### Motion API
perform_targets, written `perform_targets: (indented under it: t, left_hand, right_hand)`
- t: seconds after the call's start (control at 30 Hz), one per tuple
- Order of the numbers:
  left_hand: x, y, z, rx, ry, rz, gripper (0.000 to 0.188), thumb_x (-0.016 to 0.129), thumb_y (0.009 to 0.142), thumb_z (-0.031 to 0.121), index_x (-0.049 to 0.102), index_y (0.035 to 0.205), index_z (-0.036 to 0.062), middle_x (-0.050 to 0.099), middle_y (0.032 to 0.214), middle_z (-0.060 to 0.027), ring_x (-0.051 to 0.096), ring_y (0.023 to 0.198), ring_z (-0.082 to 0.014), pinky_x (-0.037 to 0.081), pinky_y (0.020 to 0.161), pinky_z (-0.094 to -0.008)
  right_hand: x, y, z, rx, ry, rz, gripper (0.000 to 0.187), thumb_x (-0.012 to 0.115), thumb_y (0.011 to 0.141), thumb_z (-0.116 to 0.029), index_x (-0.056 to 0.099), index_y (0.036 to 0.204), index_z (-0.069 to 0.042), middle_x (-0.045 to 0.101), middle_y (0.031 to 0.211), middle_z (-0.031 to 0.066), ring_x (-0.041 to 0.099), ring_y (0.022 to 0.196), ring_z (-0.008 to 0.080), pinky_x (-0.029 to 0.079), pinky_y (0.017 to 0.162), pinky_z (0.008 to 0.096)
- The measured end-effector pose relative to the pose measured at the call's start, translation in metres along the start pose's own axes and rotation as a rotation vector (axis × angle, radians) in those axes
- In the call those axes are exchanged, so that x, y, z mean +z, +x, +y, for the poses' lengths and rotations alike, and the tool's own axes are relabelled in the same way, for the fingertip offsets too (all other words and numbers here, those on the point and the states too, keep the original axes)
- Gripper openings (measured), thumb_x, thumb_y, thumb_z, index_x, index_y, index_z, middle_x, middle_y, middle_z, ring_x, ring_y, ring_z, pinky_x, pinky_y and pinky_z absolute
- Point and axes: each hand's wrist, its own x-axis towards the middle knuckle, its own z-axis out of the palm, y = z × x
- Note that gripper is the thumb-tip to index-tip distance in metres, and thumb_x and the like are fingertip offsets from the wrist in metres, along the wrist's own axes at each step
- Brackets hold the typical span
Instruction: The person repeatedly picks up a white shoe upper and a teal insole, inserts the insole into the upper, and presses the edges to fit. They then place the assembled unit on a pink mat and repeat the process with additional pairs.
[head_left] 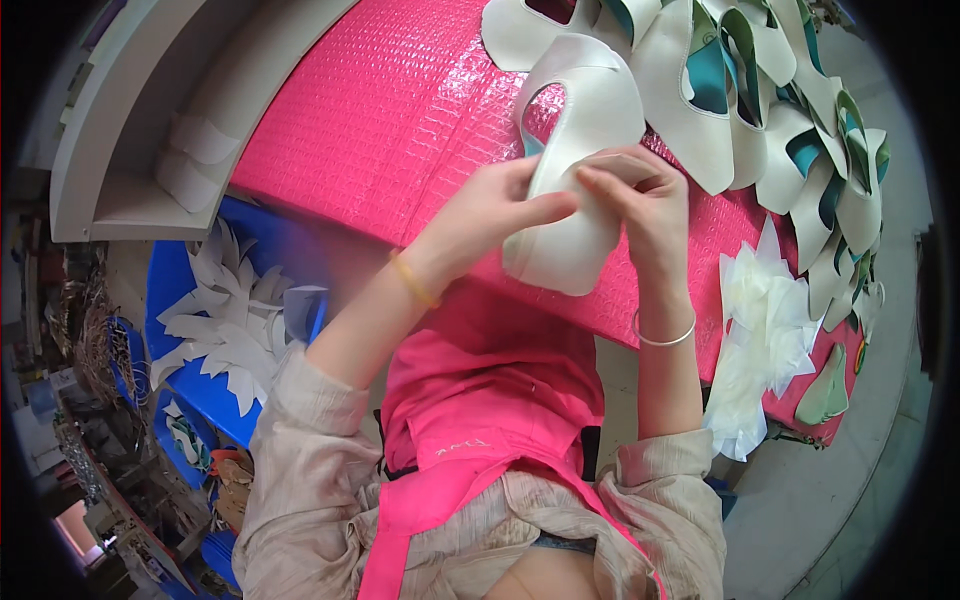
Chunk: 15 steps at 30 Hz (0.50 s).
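Note:
A white shoe upper with a teal lining is held up over the pink-covered table. My left hand grips its left side, the thumb lying on the outer face and the fingers partly hidden behind. At its right side, my right hand is closed with thumb and fingers pinched on a thin white piece against the upper. Whether that piece is attached to the upper I cannot tell. More white shoe uppers with teal linings overlap along the table's far right.
Bubble-textured pink wrap covers the table. A stack of thin white sheet pieces hangs at its right edge, beside a pale green shoe-shaped piece. White cut pieces lie on a blue surface at left, below a grey-white shelf.

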Motion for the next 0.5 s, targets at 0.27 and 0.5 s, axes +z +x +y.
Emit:
perform_targets:
  t: [0.27, 0.5]
  left_hand:
    - [0.015, 0.005, 0.007, 0.062, -0.175, 0.058, 0.051, 0.061, 0.081, 0.006, 0.039, 0.126, -0.0026, 0.054, 0.112, -0.0085, 0.055, 0.098, -0.0127, 0.045, 0.085, -0.0266]
    - [0.017, -0.017, -0.021, -0.001, -0.012, 0.143, 0.033, 0.061, 0.082, 0.005, 0.052, 0.111, -0.0049, 0.061, 0.098, -0.0070, 0.058, 0.088, -0.0102, 0.047, 0.077, -0.0231]
  right_hand:
    - [-0.020, 0.054, 0.015, 0.187, 0.170, 0.064, 0.054, 0.071, 0.074, -0.027, 0.045, 0.114, 0.000, 0.054, 0.095, 0.0077, 0.054, 0.081, 0.0148, 0.046, 0.067, 0.0250]
    - [-0.001, 0.008, 0.000, 0.085, 0.304, 0.089, 0.035, 0.070, 0.075, -0.011, 0.056, 0.105, 0.002, 0.061, 0.097, 0.0093, 0.059, 0.085, 0.0148, 0.048, 0.074, 0.0268]
